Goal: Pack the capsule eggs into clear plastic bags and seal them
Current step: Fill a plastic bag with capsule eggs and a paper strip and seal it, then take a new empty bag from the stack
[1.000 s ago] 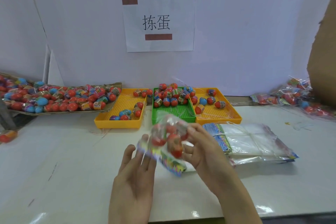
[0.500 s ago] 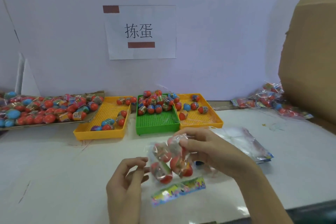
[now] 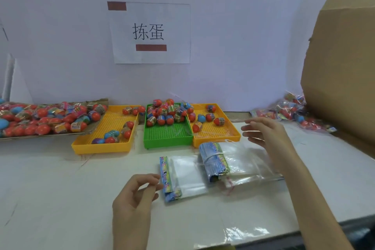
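Left hand point(image 3: 135, 195): fingers loosely curled, holding nothing, just beside the loose bags point(image 3: 183, 178) at 6 o'clock.
Right hand point(image 3: 263, 134): fingers spread, empty, above the desk point(image 3: 60, 189) at 3 o'clock.
Capsule eggs point(image 3: 166, 113): heaped in the green tray point(image 3: 168, 138) at 12 o'clock.
Risk: slick bags probably cling, so several may lift together.

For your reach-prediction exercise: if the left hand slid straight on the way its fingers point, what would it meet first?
Probably the small bag stack: the left hand points its fingers right, and their tips lie just short of its printed edge. Height above the table is unclear.
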`<state>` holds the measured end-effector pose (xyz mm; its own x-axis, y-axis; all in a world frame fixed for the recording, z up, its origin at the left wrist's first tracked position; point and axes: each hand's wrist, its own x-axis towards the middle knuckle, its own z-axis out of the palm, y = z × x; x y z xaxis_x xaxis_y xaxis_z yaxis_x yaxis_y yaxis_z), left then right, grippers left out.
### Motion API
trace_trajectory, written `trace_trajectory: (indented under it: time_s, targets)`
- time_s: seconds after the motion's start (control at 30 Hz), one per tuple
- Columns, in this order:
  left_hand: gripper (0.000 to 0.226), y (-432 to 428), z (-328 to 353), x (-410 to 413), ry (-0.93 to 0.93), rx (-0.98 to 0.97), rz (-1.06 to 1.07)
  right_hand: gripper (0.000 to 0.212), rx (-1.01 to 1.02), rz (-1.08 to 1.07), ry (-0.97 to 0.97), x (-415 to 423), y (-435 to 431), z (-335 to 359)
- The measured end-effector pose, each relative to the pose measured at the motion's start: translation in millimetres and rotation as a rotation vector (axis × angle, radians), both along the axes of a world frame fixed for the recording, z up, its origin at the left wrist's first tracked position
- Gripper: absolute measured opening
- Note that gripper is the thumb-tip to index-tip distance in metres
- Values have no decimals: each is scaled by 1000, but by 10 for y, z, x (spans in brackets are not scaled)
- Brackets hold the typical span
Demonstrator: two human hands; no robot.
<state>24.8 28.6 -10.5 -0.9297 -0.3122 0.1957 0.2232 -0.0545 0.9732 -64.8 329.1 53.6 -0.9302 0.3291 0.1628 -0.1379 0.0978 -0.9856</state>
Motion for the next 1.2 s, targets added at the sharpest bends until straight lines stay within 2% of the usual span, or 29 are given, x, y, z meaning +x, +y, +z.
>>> trace_trajectory:
  time_s: [0.1, 0.23, 0.37, 0.47, 0.57, 0.63, 0.8, 1.2]
  targets:
    - [33, 18, 36, 36, -16, -54, -28, 17, 223, 129, 22, 173, -150, 71]
    - [30, 28, 56, 25, -48, -112, -66, 11, 640, 350, -36, 281, -362, 142]
    - [29, 43, 57, 28, -54, -158, -93, 25, 897, 303, -98, 304, -549, 18]
    - [30, 56, 38, 21, -56, -158, -69, 22, 905, 222, 106, 389, -794, -78]
    - [34, 55, 29, 28, -69, -111, -11, 15, 788, 383, 221, 505, -1183, -177]
    - [35, 32, 20, 15, -87, -50, 8, 12, 748, 422, 193, 528, -1430, -287]
    - [29, -44, 27, -6, -121, 215, -10, 23, 921, 283, 55, 454, -1695, -577]
    - [27, -58, 14, -1, -111, 188, -84, 19, 851, 178, 54, 372, -1711, -465]
